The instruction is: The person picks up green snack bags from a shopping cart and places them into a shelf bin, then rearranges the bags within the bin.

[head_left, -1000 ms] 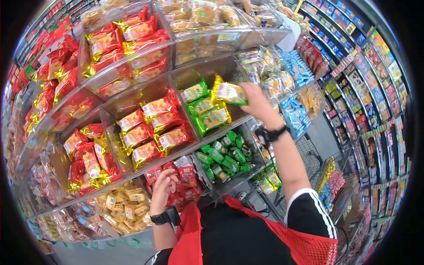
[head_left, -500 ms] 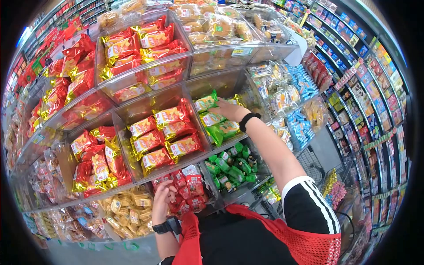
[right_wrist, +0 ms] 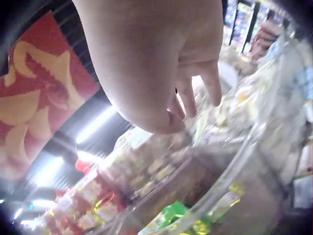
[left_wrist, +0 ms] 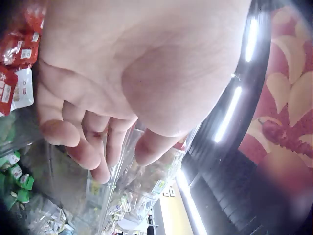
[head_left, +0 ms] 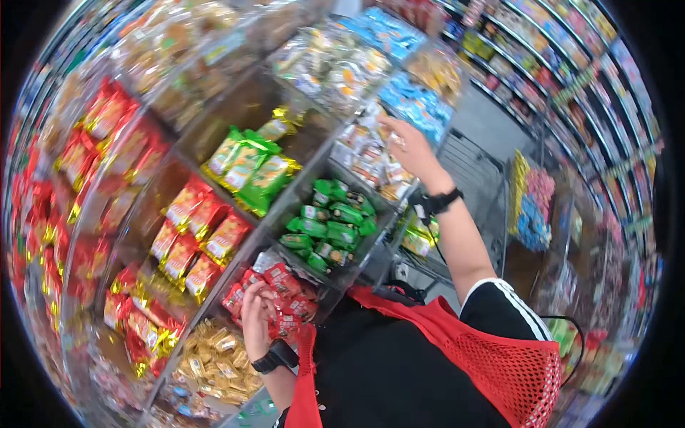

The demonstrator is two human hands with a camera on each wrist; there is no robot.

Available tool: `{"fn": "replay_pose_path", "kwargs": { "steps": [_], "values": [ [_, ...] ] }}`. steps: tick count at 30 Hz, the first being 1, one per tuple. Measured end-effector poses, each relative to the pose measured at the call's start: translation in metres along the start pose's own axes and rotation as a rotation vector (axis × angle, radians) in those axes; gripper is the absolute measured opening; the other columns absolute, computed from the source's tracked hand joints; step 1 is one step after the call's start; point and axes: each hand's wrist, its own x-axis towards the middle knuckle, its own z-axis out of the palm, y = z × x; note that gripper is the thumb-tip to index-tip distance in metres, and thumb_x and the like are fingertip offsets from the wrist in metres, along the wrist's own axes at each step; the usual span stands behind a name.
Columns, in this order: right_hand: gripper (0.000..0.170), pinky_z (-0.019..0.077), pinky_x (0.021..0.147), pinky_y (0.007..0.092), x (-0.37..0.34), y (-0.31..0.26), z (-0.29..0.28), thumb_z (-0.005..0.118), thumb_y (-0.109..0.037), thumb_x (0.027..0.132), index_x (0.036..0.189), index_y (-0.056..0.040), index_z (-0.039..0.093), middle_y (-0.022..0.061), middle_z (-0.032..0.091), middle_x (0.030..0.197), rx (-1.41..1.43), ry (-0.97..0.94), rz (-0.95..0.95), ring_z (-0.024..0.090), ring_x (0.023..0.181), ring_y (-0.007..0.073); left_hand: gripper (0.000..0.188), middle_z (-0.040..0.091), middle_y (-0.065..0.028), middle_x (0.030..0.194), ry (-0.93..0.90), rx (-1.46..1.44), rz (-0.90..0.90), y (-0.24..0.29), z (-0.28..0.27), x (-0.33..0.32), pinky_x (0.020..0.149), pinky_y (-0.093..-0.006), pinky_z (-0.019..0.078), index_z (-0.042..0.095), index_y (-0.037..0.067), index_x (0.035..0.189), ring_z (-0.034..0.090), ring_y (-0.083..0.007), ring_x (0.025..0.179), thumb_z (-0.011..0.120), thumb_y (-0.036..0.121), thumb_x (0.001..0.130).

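In the head view, the left hand point(head_left: 257, 314) was at the lower middle of the frame, in front of a bin of red packets point(head_left: 285, 285). Its fingers were loosely bent and held nothing. The right hand point(head_left: 412, 148) was right of centre, over small brown-and-white packets point(head_left: 364, 160), with blue packets point(head_left: 414, 103) just above it in the frame. Its fingers were extended and gripped nothing; the picture was blurred there, so I could not tell whether the fingertips touched the packets. Left of centre, larger green packets point(head_left: 260, 175) lay together in a bin, and a yellow-ended packet point(head_left: 278, 125) lay just above them. Small green packets point(head_left: 332, 221) filled a bin near the centre, and red-and-yellow packets point(head_left: 189, 242) were at the left. A wire cart point(head_left: 467, 192) was right of the right hand, and a red mesh vest point(head_left: 471, 349) crossed the bottom.

In the left wrist view, the palm filled the upper middle, fingers pointing down and slightly curled, thumb apart from them. Red packets were at the upper left, small green ones at the lower left.

In the right wrist view, the hand came from the top, its visible fingers separated with nothing between them. Below it were a clear bin wall point(right_wrist: 239, 164) and a green packet at the bottom edge.
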Motion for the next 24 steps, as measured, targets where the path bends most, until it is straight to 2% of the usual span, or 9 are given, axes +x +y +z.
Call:
{"fn": "replay_pose_path", "kwargs": {
  "steps": [2,4,5,7,8,11,17,18,24],
  "values": [
    [0.036,0.0484,0.083,0.0292,-0.078,0.066,-0.037,0.056,-0.002,0.086,0.122,-0.0029,0.056,0.0085,0.064,0.097,-0.067,0.100,0.352,0.064,0.090,0.0184,0.032,0.059,-0.0042,0.093,-0.063,0.035,-0.050,-0.006,0.015,0.009,0.058,-0.0198,0.0388,0.052,0.002,0.124,0.048,-0.0071,0.068,0.046,0.018,0.097],
    [0.038,0.0501,0.079,0.0354,-0.169,0.150,-0.053,0.062,-0.012,0.083,0.120,-0.0057,0.057,0.0122,0.067,0.097,-0.132,-0.007,0.538,0.064,0.091,0.0231,0.032,0.059,-0.0044,0.093,-0.149,0.087,-0.066,-0.012,0.027,0.021,0.057,-0.0198,0.0379,0.051,0.002,0.124,0.048,-0.0077,0.067,0.047,0.018,0.097],
    [0.045,0.0502,0.082,0.0406,-0.194,0.160,-0.067,0.068,-0.022,0.077,0.118,-0.0051,0.059,0.0166,0.067,0.102,-0.302,-0.397,0.781,0.064,0.097,0.0296,0.033,0.059,-0.0046,0.093,-0.170,0.123,-0.096,-0.011,0.038,0.026,0.058,-0.0197,0.0379,0.051,0.002,0.124,0.048,-0.0077,0.067,0.047,0.018,0.097],
    [0.047,0.0490,0.087,0.0426,-0.240,0.168,-0.070,0.070,-0.026,0.074,0.115,-0.0041,0.062,0.0192,0.065,0.110,-0.352,-0.882,0.818,0.062,0.104,0.0333,0.033,0.059,-0.0048,0.093,-0.206,0.192,-0.151,-0.005,0.065,0.036,0.059,-0.0196,0.0377,0.051,0.001,0.125,0.048,-0.0077,0.067,0.047,0.019,0.096],
    [0.050,0.0502,0.087,0.0433,-0.262,0.185,-0.062,0.071,-0.032,0.073,0.116,-0.0100,0.062,0.0189,0.067,0.106,-0.276,-0.918,0.768,0.063,0.101,0.0348,0.035,0.059,-0.0048,0.094,-0.234,0.229,-0.143,-0.002,0.074,0.043,0.059,-0.0198,0.0380,0.052,0.001,0.125,0.048,-0.0078,0.068,0.048,0.021,0.096],
    [0.058,0.0471,0.095,0.0402,-0.316,0.230,-0.011,0.073,-0.033,0.072,0.123,-0.0076,0.059,0.0191,0.064,0.116,-0.163,-0.676,0.737,0.059,0.111,0.0346,0.040,0.059,-0.0034,0.097,-0.282,0.321,0.004,0.021,0.107,0.060,0.066,-0.0216,0.0408,0.053,0.001,0.127,0.051,-0.0080,0.077,0.052,0.024,0.094],
    [0.058,0.0507,0.082,0.0416,-0.312,0.275,0.055,0.076,-0.038,0.062,0.109,-0.0055,0.066,0.0180,0.068,0.103,-0.160,-0.952,0.599,0.064,0.098,0.0339,0.036,0.059,-0.0101,0.125,-0.133,0.666,0.266,0.092,0.149,0.098,0.100,-0.0313,0.0396,0.054,-0.002,0.128,0.053,-0.0176,0.116,0.052,0.015,0.096],
    [0.057,0.0511,0.080,0.0424,-0.301,0.272,0.059,0.077,-0.041,0.059,0.103,-0.0059,0.069,0.0181,0.069,0.098,-0.215,-1.149,0.645,0.065,0.094,0.0335,0.036,0.056,-0.0126,0.131,-0.142,0.733,0.263,0.102,0.154,0.103,0.106,-0.0318,0.0347,0.053,-0.003,0.129,0.049,-0.0194,0.125,0.051,0.015,0.097],
    [0.061,0.0495,0.089,0.0408,-0.319,0.275,0.074,0.078,-0.041,0.056,0.105,-0.0049,0.070,0.0178,0.068,0.108,-0.184,-1.036,0.667,0.063,0.103,0.0329,0.055,0.053,-0.0195,0.135,-0.175,1.067,0.016,0.090,0.111,0.157,0.104,-0.0311,0.0374,0.048,-0.006,0.133,0.050,-0.0239,0.125,0.056,0.033,0.095]
  ]
}}
